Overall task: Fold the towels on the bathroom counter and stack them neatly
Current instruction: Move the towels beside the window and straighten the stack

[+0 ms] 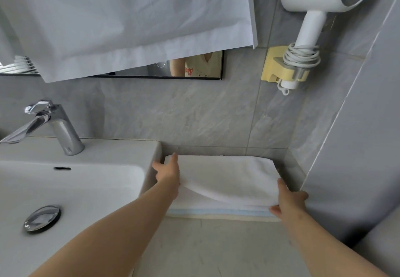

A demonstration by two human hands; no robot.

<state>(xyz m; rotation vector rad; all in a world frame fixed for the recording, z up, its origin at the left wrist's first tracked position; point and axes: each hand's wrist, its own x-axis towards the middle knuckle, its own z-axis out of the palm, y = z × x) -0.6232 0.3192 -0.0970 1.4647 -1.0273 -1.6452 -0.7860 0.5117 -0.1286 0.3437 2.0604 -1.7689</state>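
Grey tiles [194,114] covered the wall. A white sink [108,151] with a chrome tap [62,129] stood left. A dryer [311,27] hung right. A cloth [129,17] apparently draped the mirror [138,71].

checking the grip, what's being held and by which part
The white towel: the right hand pinches its near right corner, and the left hand lies flat on its left end.

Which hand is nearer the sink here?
Left. The left hand rests on the towel's left edge, right beside the sink; the right hand grips the towel's right front corner.
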